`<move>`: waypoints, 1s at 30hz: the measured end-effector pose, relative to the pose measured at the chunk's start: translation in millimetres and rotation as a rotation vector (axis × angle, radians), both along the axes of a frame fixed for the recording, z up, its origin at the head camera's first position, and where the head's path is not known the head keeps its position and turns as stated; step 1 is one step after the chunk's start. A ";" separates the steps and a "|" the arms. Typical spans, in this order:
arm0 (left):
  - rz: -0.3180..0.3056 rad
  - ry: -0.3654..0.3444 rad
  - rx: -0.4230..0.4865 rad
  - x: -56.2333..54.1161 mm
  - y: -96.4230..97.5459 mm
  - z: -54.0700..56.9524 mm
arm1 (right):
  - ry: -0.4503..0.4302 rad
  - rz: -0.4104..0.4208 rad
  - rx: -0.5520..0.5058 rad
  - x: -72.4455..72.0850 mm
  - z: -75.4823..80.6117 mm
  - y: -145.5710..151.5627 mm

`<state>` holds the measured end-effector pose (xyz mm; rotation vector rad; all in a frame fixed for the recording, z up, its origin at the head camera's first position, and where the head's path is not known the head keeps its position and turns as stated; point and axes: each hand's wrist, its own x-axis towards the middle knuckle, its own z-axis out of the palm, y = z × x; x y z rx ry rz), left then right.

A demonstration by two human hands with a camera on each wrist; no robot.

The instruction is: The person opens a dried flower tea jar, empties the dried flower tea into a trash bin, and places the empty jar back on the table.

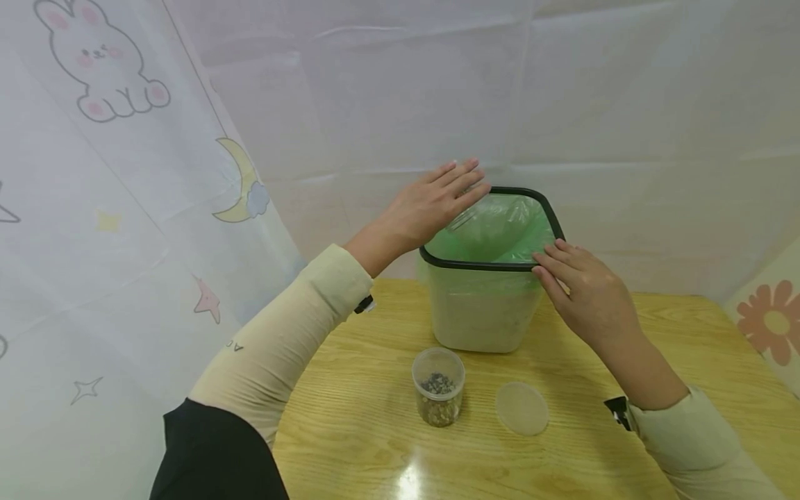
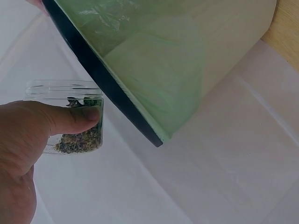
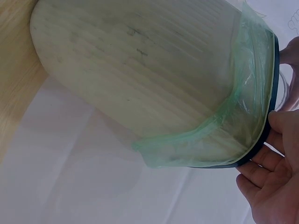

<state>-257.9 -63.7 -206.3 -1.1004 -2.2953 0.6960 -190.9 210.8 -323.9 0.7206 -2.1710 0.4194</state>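
L. hand point(image 1: 431, 206): thumb & fingers round held jar point(image 2: 79, 143), clear, part-filled w/ dry mixed bits; located at far-L. side of bin mouth, by the rim; exact tilt & contact w/ rim unclear. R. hand point(image 1: 587, 295): fingertips & thumb gripping near-R. corner of black rim point(image 1: 481, 266). Hands well apart, on opp. sides of bin mouth.

Bin point(image 1: 484, 316), 1 ea.: pale, ribbed, upright on bench point(image 1: 350, 389); grn. liner point(image 1: 500, 232) inside, edge folded out over rim.

Second jar point(image 1: 439, 385), 1 ea.: clear, no lid on, upright on bench in front of bin; approx. half full, grey bits & tan bits. Lid point(image 1: 522, 408), 1 pc.: round, translucent, flat on bench just R. of second jar.

Bkgd.: pale sheet point(image 1: 387, 104) behind bench; printed sheet point(image 1: 144, 278) at L., w/ rabbit, moon & stars. Cream sleeves point(image 1: 281, 340) on both arms.
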 end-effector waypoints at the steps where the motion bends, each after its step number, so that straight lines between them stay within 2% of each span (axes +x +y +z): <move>1: 0.001 0.000 -0.003 0.0 0.0 -0.1 | -0.001 0.001 -0.001 0.2 0.0 -0.1; 30: 0.034 -0.019 -0.070 2.9 9.0 0.9 | -0.012 -0.002 -0.011 3.5 -1.3 1.6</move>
